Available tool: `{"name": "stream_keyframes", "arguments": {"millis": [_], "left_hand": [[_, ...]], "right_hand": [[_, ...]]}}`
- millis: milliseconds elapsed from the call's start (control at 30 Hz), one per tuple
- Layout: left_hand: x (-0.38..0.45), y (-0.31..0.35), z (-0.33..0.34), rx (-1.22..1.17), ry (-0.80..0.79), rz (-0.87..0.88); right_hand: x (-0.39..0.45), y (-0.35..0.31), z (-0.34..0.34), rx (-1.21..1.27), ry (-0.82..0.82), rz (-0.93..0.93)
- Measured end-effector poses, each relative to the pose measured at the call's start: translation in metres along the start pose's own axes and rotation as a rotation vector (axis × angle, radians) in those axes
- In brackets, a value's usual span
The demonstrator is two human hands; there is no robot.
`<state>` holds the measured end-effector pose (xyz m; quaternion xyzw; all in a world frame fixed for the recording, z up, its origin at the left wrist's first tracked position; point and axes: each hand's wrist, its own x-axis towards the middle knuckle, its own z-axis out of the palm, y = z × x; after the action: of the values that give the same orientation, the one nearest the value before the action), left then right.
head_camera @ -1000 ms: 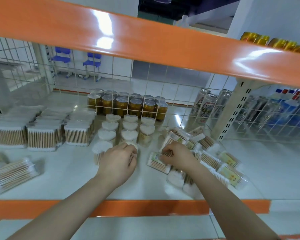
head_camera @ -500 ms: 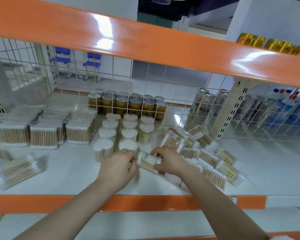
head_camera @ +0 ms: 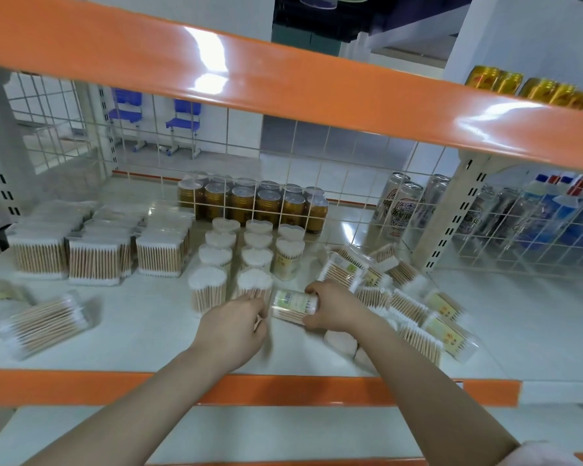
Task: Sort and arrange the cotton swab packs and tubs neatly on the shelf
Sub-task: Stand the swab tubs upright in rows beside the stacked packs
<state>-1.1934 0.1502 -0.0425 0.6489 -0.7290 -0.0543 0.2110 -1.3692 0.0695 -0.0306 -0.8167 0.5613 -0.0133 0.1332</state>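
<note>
On the white shelf (head_camera: 142, 334), just behind its orange front lip, both hands meet over one tub of cotton swabs (head_camera: 294, 305) lying on its side. The right hand (head_camera: 334, 307) curls its fingers and thumb around the tub's right end and holds it. The left hand (head_camera: 233, 327) has its fingertips at the tub's left end, beside the front tub of the upright group; whether those fingers grip the tub or only touch it, I cannot tell.

Just behind the hands stand the upright tubs (head_camera: 246, 257), lined up in three short columns, white swab tips showing at the top. To the left, well apart from the hands, square packs (head_camera: 95, 260) stand in neat rows. Further left, near the shelf's front, a loose pack (head_camera: 44, 322) lies flat and tilted. To the right of the held tub, a jumble of packs (head_camera: 411, 304) lies scattered at odd angles, some overlapping, some with yellow labels.

Beyond the wire grid at the back stand gold cans (head_camera: 253, 203), and to their right some tall silver cans (head_camera: 404, 210).
</note>
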Motion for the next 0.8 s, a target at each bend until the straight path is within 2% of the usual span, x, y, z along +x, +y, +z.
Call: {"name": "stream_keyframes", "arguments": {"millis": [233,467,800], "left_hand": [[0.005,-0.001,-0.005,0.025,-0.089,-0.001],[0.011,0.005,-0.013,0.071,-0.046,0.018],[0.023,0.014,-0.023,0.069,-0.063,0.064]], "right_hand": [[-0.008,0.007,-0.023,0.119,0.091,-0.008],[-0.02,0.016,-0.046,0.257,0.164,-0.035],[-0.03,0.01,-0.061,0.365,0.165,-0.178]]}}
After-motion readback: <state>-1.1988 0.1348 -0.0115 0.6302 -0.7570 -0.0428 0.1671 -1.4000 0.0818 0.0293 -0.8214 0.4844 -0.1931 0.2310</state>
